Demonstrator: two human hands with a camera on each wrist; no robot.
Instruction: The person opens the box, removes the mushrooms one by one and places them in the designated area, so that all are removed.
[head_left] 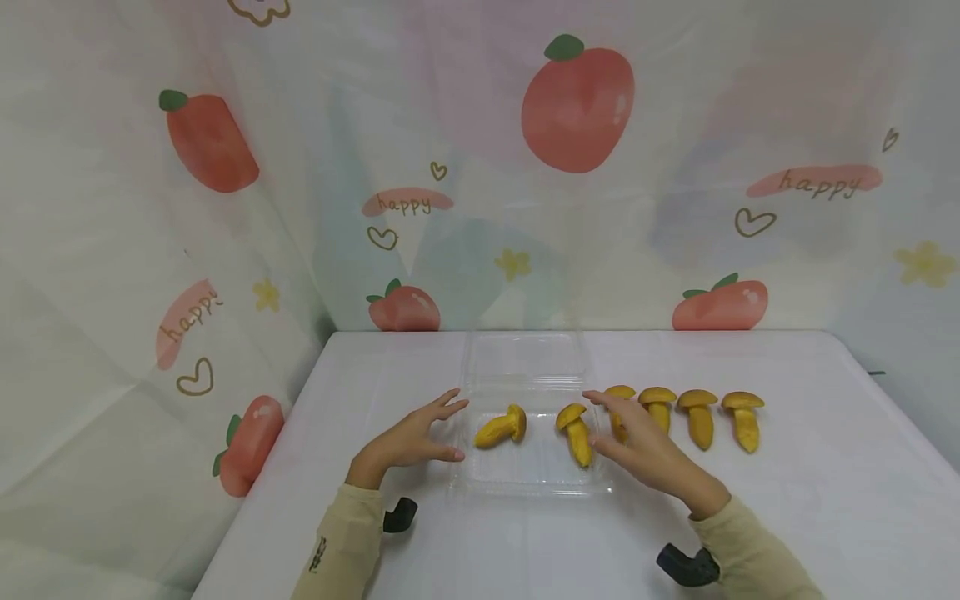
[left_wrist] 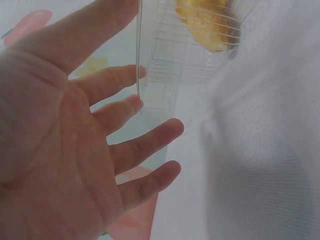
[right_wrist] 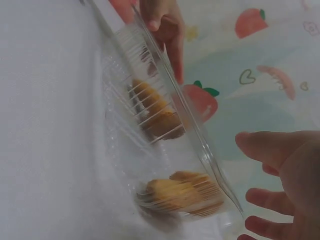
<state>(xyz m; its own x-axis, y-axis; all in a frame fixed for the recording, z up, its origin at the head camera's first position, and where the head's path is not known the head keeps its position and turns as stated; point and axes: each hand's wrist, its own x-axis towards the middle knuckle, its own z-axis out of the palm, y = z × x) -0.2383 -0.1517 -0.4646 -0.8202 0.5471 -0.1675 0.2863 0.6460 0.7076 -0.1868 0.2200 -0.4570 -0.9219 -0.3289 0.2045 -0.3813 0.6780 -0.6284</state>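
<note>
A clear plastic clamshell box (head_left: 532,488) lies on the table with two yellow mushrooms inside. One mushroom (head_left: 493,431) lies on its side at the left of the box, and the other mushroom (head_left: 577,437) lies at the right, cap toward the back. My left hand (head_left: 411,437) is at the box's left side with fingers spread; in the left wrist view its fingertips (left_wrist: 134,102) are right at the rim. Over on the right side, my right hand (head_left: 648,446) has its fingers extended, thumb close to the right mushroom. Nothing is held in either hand.
To the right, several more yellow mushrooms stand in a row, the rightmost mushroom (head_left: 745,423) in full view and the leftmost partly behind my right hand. The box's lid (head_left: 527,357) is folded back toward the printed curtain (head_left: 480,108) behind the white table (head_left: 405,358).
</note>
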